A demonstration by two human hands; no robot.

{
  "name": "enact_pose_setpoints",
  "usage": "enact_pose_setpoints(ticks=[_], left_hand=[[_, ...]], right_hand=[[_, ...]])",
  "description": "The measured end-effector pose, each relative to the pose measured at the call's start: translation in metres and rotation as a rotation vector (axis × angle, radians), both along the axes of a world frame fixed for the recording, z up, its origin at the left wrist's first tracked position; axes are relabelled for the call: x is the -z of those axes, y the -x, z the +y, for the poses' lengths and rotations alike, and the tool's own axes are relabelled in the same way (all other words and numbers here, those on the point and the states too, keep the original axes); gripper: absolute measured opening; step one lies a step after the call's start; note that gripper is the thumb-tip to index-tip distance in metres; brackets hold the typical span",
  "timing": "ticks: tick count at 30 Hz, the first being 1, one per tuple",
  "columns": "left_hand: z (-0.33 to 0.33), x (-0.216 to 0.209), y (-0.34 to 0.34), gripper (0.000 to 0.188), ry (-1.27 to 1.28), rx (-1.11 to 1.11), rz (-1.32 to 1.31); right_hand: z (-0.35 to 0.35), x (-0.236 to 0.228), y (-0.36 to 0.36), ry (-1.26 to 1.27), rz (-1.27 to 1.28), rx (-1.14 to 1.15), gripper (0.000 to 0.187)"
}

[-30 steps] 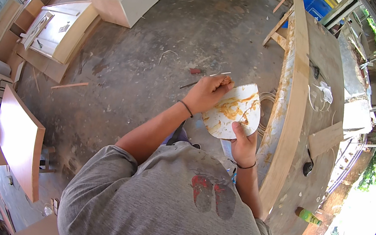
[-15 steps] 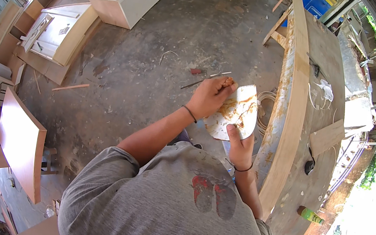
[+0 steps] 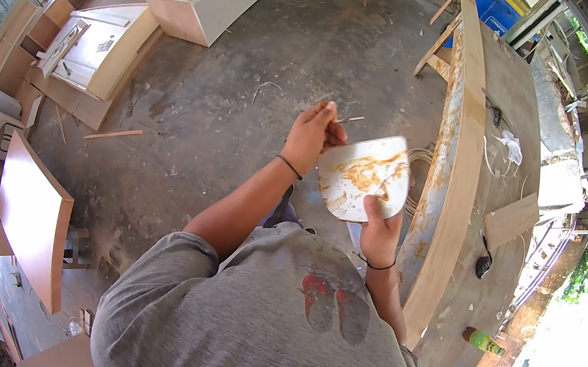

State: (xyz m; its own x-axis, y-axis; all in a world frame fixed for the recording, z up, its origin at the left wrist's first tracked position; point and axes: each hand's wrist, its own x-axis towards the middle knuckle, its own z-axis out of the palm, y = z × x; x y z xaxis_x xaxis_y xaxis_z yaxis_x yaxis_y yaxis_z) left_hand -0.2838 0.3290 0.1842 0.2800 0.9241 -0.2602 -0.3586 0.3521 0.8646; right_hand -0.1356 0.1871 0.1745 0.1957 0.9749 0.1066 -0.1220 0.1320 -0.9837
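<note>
In my right hand is a white flat plate with a rounded lower edge, its face smeared with brown paste; my thumb presses on the front and the other fingers are hidden behind. My left hand is at the plate's upper left corner, fingers curled and pressed together. Whatever those fingers hold, if anything, is too small to make out.
To my right runs a long wooden board with brown smears along its left side, on a workbench. A coil of pale cord lies beside it. Wooden cabinets stand far left, a pinkish panel nearer.
My left hand has drawn back leftward off the plate's top, and its fingers have turned upward. The plate has tilted, its top edge shifting slightly right, and shows more of its face.
</note>
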Motion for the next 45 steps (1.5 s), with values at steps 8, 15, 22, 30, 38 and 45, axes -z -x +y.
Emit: enact_pose_setpoints(ticks=[8, 15, 22, 30, 38, 45], left_hand=[[-0.019, -0.004, -0.004, 0.02, -0.07, 0.098, -0.039], [-0.011, 0.022, -0.028, 0.02, -0.112, -0.017, -0.009], [-0.006, 0.016, -0.026, 0.023, 0.262, -0.098, -0.282], [-0.016, -0.002, -0.029, 0.017, -0.047, -0.004, -0.321], [0.006, 0.009, -0.027, 0.017, 0.085, 0.031, -0.317], [0.008, 0.015, -0.026, 0.02, 0.44, -0.12, -0.355]], right_hand=[[0.002, -0.002, -0.003, 0.006, 0.166, 0.198, 0.047], [-0.006, -0.012, 0.033, -0.192, -0.305, 0.15, 0.037], [0.005, -0.001, 0.029, -0.073, 0.013, 0.212, 0.036], [0.007, 0.004, 0.023, -0.113, -0.114, 0.222, 0.035], [0.012, -0.005, 0.039, -0.132, -0.001, 0.074, 0.031], [0.011, 0.002, 0.032, -0.067, 0.121, 0.07, 0.034]])
